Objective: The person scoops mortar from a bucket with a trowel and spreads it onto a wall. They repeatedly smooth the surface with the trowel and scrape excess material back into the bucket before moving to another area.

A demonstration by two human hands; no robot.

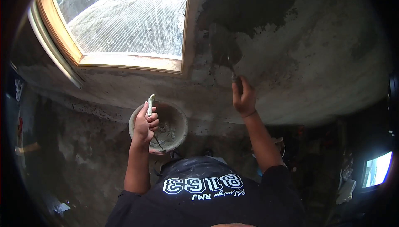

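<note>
My left hand (145, 125) is closed around the pale handle of a tool (150, 105), above the rim of a round bucket (181, 119). Grey, wet-looking material (166, 131) lies inside the bucket. Up and to the right, my right hand (244, 96) grips the handle of a trowel (234, 76). The trowel's blade is dim against the wall (299, 77), by a dark damp patch (226, 48). A larger dark patch (253, 2) spreads over the wall above it.
A window with a wooden frame (129, 63) is at the upper left, beside a pale curved rail (54, 52). At the lower right are a bright screen-like panel (377, 169) and a whitish crumpled item (346, 191). Rough floor (87, 144) extends at the left.
</note>
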